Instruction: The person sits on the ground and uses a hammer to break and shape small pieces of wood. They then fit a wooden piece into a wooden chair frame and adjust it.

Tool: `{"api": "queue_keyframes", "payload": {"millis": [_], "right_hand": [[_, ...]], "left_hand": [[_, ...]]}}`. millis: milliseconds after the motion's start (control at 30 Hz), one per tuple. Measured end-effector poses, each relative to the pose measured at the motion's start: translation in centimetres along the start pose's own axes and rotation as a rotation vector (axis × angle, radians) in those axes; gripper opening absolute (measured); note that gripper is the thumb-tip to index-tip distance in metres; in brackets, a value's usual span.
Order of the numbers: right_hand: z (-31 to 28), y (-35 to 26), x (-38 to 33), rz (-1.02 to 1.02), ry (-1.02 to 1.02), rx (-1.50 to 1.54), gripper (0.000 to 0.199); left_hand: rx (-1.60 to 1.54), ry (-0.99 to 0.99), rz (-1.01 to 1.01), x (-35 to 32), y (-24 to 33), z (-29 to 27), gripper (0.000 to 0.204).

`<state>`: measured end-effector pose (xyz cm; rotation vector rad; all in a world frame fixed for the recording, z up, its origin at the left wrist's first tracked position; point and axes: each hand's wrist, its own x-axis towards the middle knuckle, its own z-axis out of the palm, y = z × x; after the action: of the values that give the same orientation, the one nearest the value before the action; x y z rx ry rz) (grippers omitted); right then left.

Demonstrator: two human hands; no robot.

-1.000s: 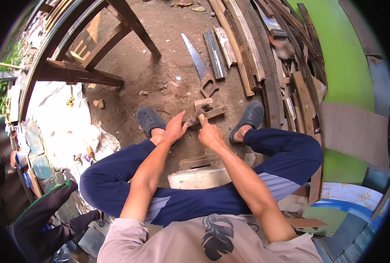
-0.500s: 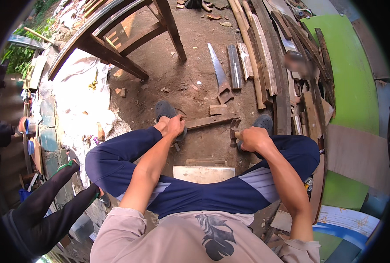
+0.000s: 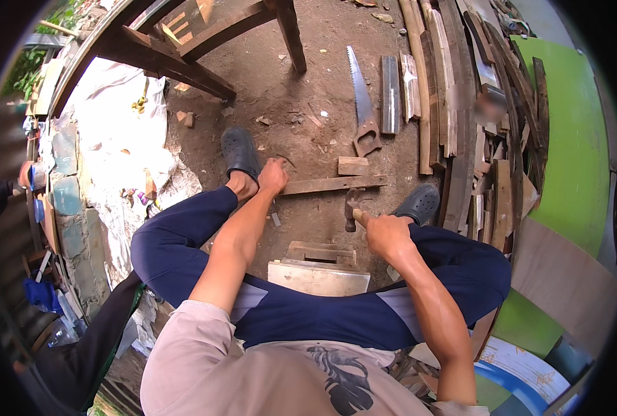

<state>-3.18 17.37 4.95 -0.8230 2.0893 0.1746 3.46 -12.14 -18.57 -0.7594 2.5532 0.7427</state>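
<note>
My right hand point(image 3: 387, 234) is closed round the handle of a claw hammer point(image 3: 352, 210). The hammer's head points away from me, just below the right part of a narrow wooden board point(image 3: 336, 184) lying across the dirt. At the board's left end, my left hand point(image 3: 273, 176) is closed with its fingers bunched. A thin, dark, curved piece point(image 3: 288, 161) pokes out by its fingertips; its kind is too small to tell. Whether this hand also touches the board is unclear. Just beyond the board lies a short wooden block point(image 3: 353, 166).
A handsaw point(image 3: 364, 104) lies ahead beside a dark bar point(image 3: 390, 95). Long timbers point(image 3: 461, 125) are stacked along the right. A wooden frame with legs point(image 3: 211, 48) stands far left, near white sheeting point(image 3: 121, 139). Close before me is a pale board point(image 3: 319, 279). Someone's dark-clothed leg point(image 3: 86, 340) is at left.
My left hand and left foot have shifted left and away from me, baring more of the board. The hammer has moved left and slightly nearer. The view has shifted somewhat.
</note>
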Motion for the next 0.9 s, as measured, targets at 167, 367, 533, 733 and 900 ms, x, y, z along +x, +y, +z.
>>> {"api": "queue_keyframes", "payload": {"millis": [167, 367, 533, 733, 900], "right_hand": [[1.1, 0.3, 1.0, 0.029, -0.073, 0.026, 0.039], [1.1, 0.8, 1.4, 0.061, -0.061, 0.050, 0.034], [1.7, 1.4, 1.4, 0.067, -0.010, 0.060, 0.035], [2.0, 1.6, 2.0, 0.058, 0.030, 0.083, 0.046], [3.4, 2.2, 2.4, 0.060, 0.008, 0.118, 0.043]], "left_hand": [[0.183, -0.040, 0.131, 3.1, -0.3, 0.7, 0.042], [0.201, -0.096, 0.065, 5.2, 0.0, 0.5, 0.033], [0.367, -0.050, 0.177, 5.8, -0.8, 1.9, 0.027], [0.087, -0.178, -0.240, 4.8, 2.2, 3.0, 0.038], [-0.036, -0.166, -0.419, 3.4, 3.4, 3.6, 0.041]]}}
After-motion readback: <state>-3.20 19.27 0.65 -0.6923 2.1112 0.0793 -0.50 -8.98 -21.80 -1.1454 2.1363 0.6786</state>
